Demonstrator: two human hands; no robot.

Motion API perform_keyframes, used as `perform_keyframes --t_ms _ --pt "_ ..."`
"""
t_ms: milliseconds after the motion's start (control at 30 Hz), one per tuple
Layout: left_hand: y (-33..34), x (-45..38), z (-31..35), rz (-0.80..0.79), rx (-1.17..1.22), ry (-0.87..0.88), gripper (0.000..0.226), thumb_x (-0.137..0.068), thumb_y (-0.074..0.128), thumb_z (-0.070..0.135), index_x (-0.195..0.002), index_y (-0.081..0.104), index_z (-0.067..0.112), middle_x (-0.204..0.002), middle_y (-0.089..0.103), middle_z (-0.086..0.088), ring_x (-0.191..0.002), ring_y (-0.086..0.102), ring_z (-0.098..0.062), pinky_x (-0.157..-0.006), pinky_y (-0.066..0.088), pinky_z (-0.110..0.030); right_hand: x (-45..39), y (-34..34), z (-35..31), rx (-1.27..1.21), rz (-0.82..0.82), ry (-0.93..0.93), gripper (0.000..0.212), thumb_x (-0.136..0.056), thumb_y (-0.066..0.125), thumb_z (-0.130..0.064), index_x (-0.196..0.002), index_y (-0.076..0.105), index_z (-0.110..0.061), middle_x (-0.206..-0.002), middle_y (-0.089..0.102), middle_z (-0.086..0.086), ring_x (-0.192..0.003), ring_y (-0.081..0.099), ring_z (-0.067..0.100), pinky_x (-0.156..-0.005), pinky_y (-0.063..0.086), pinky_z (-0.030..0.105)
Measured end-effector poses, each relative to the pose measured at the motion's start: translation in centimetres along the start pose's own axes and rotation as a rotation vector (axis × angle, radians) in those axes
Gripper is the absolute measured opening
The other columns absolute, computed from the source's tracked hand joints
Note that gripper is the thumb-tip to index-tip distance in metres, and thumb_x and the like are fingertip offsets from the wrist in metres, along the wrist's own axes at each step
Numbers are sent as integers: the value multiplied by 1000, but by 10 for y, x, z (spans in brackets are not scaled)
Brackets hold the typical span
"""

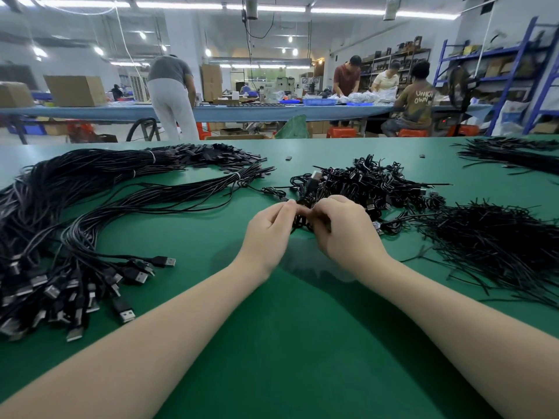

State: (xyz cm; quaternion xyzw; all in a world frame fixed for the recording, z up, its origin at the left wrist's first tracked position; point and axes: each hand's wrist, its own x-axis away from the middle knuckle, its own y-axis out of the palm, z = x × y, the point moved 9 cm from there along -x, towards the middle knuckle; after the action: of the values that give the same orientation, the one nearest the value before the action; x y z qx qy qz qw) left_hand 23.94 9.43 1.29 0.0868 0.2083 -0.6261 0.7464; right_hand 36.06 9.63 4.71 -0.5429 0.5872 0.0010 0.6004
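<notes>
— Green table (272,328) crowded with black wire; which piece is being worked?
— Small coiled cable (302,222), held between both hands at the near edge of the pile of coils (372,182); left hand (269,231) pinches one side, right hand (341,237) curls round the other.
— Risk?
— Loosen either pinch and the loops would likely spring apart; it sits so near the pile that a stray loop could snag there; whether it is bound yet, the fingers hide.

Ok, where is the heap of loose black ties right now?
Head view: the heap of loose black ties lies on the green table, right of the right hand, nearer than the pile of coiled cables.
</notes>
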Motion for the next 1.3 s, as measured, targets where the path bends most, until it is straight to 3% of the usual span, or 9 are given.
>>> perform_keyframes --t_ms 233,367,533,667,767,900,1033,1200,1300 --pt "6 -1 -26 -98 317 -351 26 -95 42 22 -99 68 21 -74 70 2 -62 69 -15 -46 42 -15 -2 -9 -22 112 34 -188 4 -81 63 2 -78 66 4 -75 62 18 -71 59 37 -65 50 41" --pt "11 0 -25 -247 318 -289 25 -97 49 8 -105 67 23 -84 74 6 -77 71 -8 -55 47 -13 2 -15 -21 125 72 -233 2 -77 64 5 -78 64 3 -75 62 16 -71 60 36 -66 51 42" --pt "-2 -8 -15 -66 107 -53 27 -86 69 14 -84 74 41 -80 52 -5 -63 40 -15 -59 34 -21 1 -24 -21 52 165 -233 2 -75 62 5 -76 62 3 -73 60 15 -68 58 35 -64 48 38" --pt "-8 -8 -17 7 93 -83 5 -85 71 25 -89 72 22 -95 70 -4 -89 63 -19 -85 48 -30 1 -25 -23 33 214 -223 8 -80 63 3 -72 60 3 -71 59 13 -67 56 33 -62 48 38" --pt "-2 -7 -25 -45 145 -178 19 -91 64 32 -88 67 14 -74 70 2 -69 63 -10 -66 49 -24 2 -24 -24 40 220 -237 11 -81 65 4 -71 61 2 -70 59 13 -66 57 33 -63 48 38" --pt "5 -5 -33 -120 414 -367 25 -91 64 22 -111 49 24 -66 69 -2 -49 60 -10 -42 40 -17 6 -19 -30 201 191 -347 6 -80 65 3 -74 65 0 -72 60 13 -67 59 33 -64 50 39" --pt "9 -4 -29 -208 414 -342 14 -95 54 15 -93 59 28 -60 64 1 -47 58 -11 -44 39 -17 7 -13 -29 221 173 -337 6 -80 66 0 -75 65 -2 -73 61 12 -68 60 33 -64 50 39" --pt "12 -3 -28 -255 387 -333 43 -90 36 3 -94 71 27 -79 72 -2 -68 69 -13 -52 44 -16 6 -12 -18 123 158 -248 6 -82 65 -1 -77 65 -2 -74 62 11 -70 60 34 -65 50 43" --pt "15 -3 -24 -255 341 -249 49 -90 42 -8 -92 73 29 -80 72 0 -71 64 -11 -54 45 -13 5 -12 -13 110 151 -210 7 -84 63 -4 -77 64 -2 -76 63 11 -72 60 34 -67 49 42"
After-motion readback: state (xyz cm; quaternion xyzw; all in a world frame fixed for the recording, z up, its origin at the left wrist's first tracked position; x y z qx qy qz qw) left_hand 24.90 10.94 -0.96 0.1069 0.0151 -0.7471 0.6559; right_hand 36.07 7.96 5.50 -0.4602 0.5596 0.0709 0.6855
